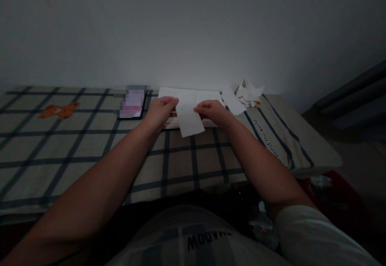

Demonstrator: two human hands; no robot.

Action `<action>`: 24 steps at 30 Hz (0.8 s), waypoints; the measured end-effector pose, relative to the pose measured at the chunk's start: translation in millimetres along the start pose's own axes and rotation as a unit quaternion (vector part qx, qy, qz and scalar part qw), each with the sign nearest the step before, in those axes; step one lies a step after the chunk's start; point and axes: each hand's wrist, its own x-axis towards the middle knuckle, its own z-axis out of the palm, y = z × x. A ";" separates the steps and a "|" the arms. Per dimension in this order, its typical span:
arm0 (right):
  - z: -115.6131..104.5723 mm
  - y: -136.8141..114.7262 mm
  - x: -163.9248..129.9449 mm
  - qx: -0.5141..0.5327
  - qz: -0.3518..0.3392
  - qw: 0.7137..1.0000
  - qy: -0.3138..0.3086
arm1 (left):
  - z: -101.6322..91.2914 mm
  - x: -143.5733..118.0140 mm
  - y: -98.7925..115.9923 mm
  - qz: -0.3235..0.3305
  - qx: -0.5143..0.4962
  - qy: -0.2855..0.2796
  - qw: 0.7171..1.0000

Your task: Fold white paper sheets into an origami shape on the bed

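Note:
Between my hands hangs a strip of thin white paper [189,119], its lower end reaching past the front edge of a white sheet lying beneath. My left hand [163,109] pinches the strip's left edge between thumb and fingers. On the opposite edge my right hand [211,111] grips it the same way. Under both hands the white sheet [169,93] lies flat against the wall side of the table; a stack or pad seems to be under it, partly hidden. A smaller white piece of paper [233,102] lies just right of my right hand.
A phone [132,103] with a lit screen lies to the left. Crumpled white paper [249,93] is heaped at the back right. The checked tablecloth [90,145] carries an orange bear print. Behind stands a grey wall [193,28]; a red container [334,197] is below the right edge.

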 end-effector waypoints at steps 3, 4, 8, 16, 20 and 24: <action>0.9 0.3 -0.2 -0.002 0.005 1.000 0.002 | -0.4 1.5 -0.2 0.038 0.026 0.050 0.998; 1.4 0.3 -0.3 -0.003 0.006 1.000 0.003 | -0.5 2.0 0.0 0.042 0.029 0.063 0.997; 3.2 -1.2 -0.8 -0.008 0.009 1.000 0.001 | 0.4 2.9 1.1 0.028 0.023 0.092 0.995; 5.4 -4.3 -2.2 -0.010 0.006 1.000 0.000 | 0.0 -0.5 -1.1 0.086 0.082 0.107 0.987; 5.3 -3.7 -2.6 0.017 0.010 1.000 -0.002 | -0.3 -2.9 0.5 0.098 0.095 0.100 0.986; 3.5 -0.9 -1.2 0.049 0.036 0.998 -0.016 | -1.4 -3.2 3.3 0.112 0.092 0.096 0.985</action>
